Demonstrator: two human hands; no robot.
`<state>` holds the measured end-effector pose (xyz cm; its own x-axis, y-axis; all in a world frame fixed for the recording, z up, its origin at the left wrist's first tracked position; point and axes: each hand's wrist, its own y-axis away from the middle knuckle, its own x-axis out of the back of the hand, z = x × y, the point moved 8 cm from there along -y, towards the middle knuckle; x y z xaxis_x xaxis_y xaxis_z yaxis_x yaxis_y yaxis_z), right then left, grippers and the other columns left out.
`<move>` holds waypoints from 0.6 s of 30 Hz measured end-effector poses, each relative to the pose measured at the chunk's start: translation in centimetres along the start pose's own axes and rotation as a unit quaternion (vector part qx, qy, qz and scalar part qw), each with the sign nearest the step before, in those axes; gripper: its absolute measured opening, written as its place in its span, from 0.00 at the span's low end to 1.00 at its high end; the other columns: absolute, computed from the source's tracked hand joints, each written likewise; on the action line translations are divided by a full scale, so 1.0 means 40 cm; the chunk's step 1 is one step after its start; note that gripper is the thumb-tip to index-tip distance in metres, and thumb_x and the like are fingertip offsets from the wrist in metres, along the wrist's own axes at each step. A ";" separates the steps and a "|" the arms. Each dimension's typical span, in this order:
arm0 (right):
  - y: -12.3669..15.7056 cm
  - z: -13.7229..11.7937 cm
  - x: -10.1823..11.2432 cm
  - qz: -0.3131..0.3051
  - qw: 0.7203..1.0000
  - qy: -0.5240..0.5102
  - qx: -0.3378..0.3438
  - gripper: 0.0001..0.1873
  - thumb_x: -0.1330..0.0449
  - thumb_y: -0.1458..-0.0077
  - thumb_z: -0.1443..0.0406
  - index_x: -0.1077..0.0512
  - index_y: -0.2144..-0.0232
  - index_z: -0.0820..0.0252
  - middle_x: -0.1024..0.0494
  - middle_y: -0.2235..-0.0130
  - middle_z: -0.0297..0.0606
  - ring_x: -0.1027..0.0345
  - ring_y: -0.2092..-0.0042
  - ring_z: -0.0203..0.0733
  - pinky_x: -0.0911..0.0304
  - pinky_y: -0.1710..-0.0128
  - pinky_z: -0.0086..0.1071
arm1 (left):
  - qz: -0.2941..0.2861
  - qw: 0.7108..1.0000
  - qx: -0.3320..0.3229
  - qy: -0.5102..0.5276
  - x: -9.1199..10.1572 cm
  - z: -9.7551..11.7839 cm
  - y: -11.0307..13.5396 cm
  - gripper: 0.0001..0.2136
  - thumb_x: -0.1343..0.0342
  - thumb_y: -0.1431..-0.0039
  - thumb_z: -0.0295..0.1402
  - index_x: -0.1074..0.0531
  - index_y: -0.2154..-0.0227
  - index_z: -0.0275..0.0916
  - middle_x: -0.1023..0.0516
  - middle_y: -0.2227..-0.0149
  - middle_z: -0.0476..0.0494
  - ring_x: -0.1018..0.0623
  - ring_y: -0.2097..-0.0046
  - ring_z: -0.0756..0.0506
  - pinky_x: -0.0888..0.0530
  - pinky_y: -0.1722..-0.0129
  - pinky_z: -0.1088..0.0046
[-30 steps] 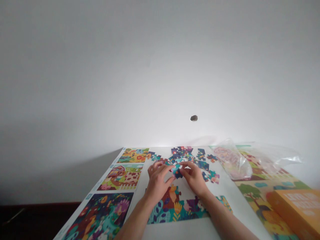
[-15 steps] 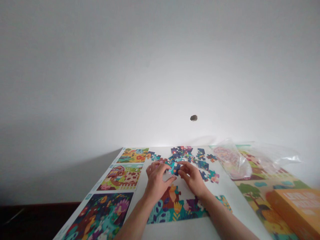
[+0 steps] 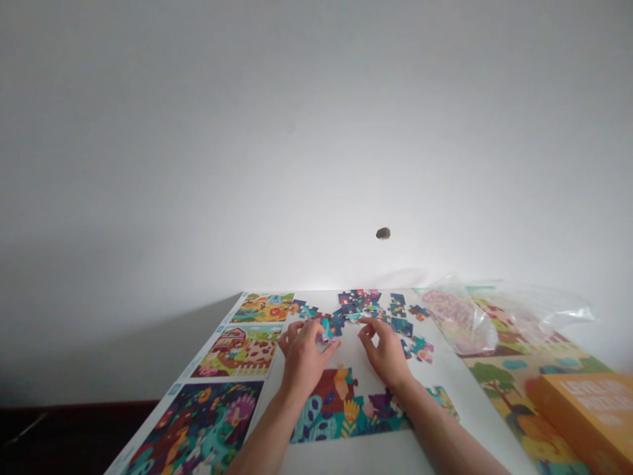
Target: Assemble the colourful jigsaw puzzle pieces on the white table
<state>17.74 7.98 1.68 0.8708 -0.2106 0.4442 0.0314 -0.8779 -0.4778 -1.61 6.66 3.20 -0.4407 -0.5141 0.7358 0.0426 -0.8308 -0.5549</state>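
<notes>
My left hand [image 3: 302, 356] pinches a small teal puzzle piece [image 3: 327, 328] between thumb and fingers, just above the table. My right hand [image 3: 384, 353] hovers beside it with fingers curled and slightly apart, its fingertips at the near edge of the pile of loose pieces [image 3: 376, 309]; I cannot make out anything in it. Below both hands lies the partly joined puzzle [image 3: 346, 412], a strip of dark leaves, flowers and an orange animal. The white table [image 3: 376, 455] carries all of it.
A sheet of colourful reference pictures [image 3: 217, 389] lies along the left edge. On the right are a clear plastic bag [image 3: 475, 316], a printed board [image 3: 514, 369] and an orange box [image 3: 588, 412]. A plain wall with a small dark mark [image 3: 383, 233] rises behind.
The hands had been together on one piece between them; now they have parted. The left hand moved left with the teal piece, the right hand stayed near the pile.
</notes>
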 end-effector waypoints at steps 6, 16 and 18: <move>-0.004 0.025 0.025 0.042 0.990 0.132 -0.017 0.15 0.48 0.47 0.71 0.26 0.59 0.59 0.22 0.63 0.39 0.30 0.57 0.46 0.39 0.55 0.36 | -0.007 0.997 0.063 -0.051 -0.004 -0.040 -0.002 0.09 0.36 0.51 0.38 0.29 0.69 0.43 0.21 0.63 0.47 0.29 0.52 0.36 0.40 0.51 0.56; -0.001 0.034 0.012 0.040 0.988 0.147 -0.005 0.14 0.47 0.46 0.69 0.25 0.60 0.57 0.22 0.66 0.37 0.29 0.60 0.45 0.39 0.57 0.35 | 0.002 0.998 0.054 -0.041 -0.005 -0.042 -0.001 0.10 0.36 0.51 0.38 0.30 0.69 0.43 0.21 0.64 0.46 0.29 0.52 0.36 0.39 0.52 0.55; -0.002 0.028 0.012 0.036 0.989 0.140 -0.005 0.13 0.47 0.45 0.68 0.25 0.61 0.57 0.22 0.67 0.37 0.29 0.61 0.45 0.39 0.57 0.35 | 0.010 0.999 0.036 -0.023 -0.006 -0.037 -0.002 0.11 0.35 0.52 0.38 0.30 0.69 0.43 0.21 0.64 0.46 0.29 0.53 0.36 0.39 0.53 0.56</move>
<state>18.70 8.43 1.05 0.7005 -0.3826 0.6024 -0.0322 -0.8602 -0.5089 -2.86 7.16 2.50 -0.3971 -0.5393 0.7427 0.1156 -0.8321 -0.5424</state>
